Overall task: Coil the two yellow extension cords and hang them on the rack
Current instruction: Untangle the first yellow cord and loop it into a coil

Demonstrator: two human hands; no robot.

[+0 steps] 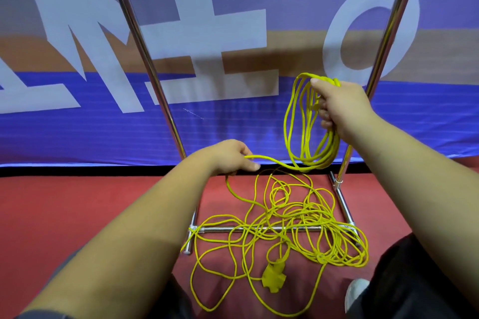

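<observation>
My right hand (339, 109) grips the top of a hanging coil of yellow extension cord (300, 132), with several loops dangling below it, in front of the rack's right pole. My left hand (233, 156) pinches the strand that runs from the bottom of that coil and drops to the floor. A tangled pile of yellow cord (290, 217) lies on the red carpet across the rack's base bar (220, 229). A yellow multi-outlet socket end (273, 276) and a plug (321, 258) lie in the pile.
The chrome rack has two slanting poles, a left pole (145, 52) and a right pole (388, 33), with its foot rails on the carpet (77, 202). Behind it hangs a blue banner (103, 132) with large white letters. My shoe (356, 290) shows at lower right.
</observation>
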